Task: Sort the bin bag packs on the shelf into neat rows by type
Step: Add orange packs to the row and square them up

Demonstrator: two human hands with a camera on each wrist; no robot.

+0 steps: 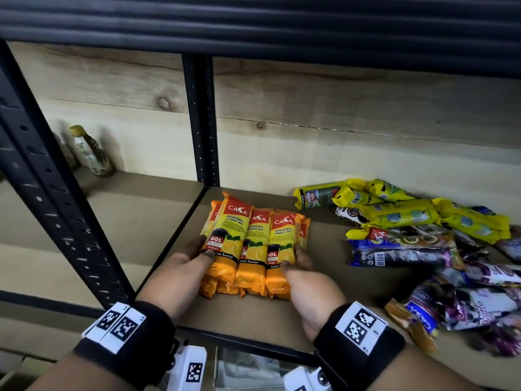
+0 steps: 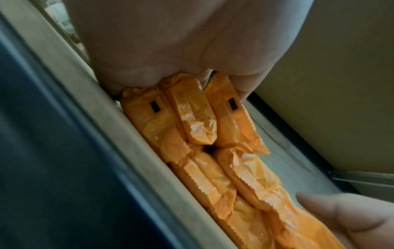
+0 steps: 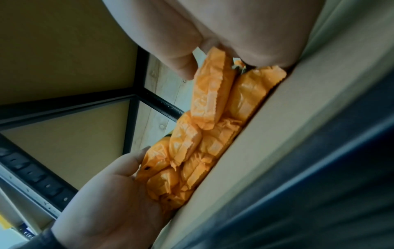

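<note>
Several orange "CASA" 60L lemon-scented bin bag packs (image 1: 253, 244) lie side by side in two layers at the left end of the shelf board (image 1: 324, 306). My left hand (image 1: 203, 247) grips the left side of the stack, thumb on top. On the stack's right side my right hand (image 1: 296, 259) grips the same way. The left wrist view shows the crimped ends of the orange packs (image 2: 192, 121) under my left hand (image 2: 170, 50). In the right wrist view my right hand (image 3: 234, 33) pinches the orange packs (image 3: 211, 94).
Yellow packs (image 1: 394, 210) lie loose at the back right. Dark blue and purple packs (image 1: 408, 252) sprawl in a jumble (image 1: 479, 300) towards the right edge. A black upright (image 1: 201, 122) borders the stack's left. A bottle (image 1: 91, 153) stands in the left bay.
</note>
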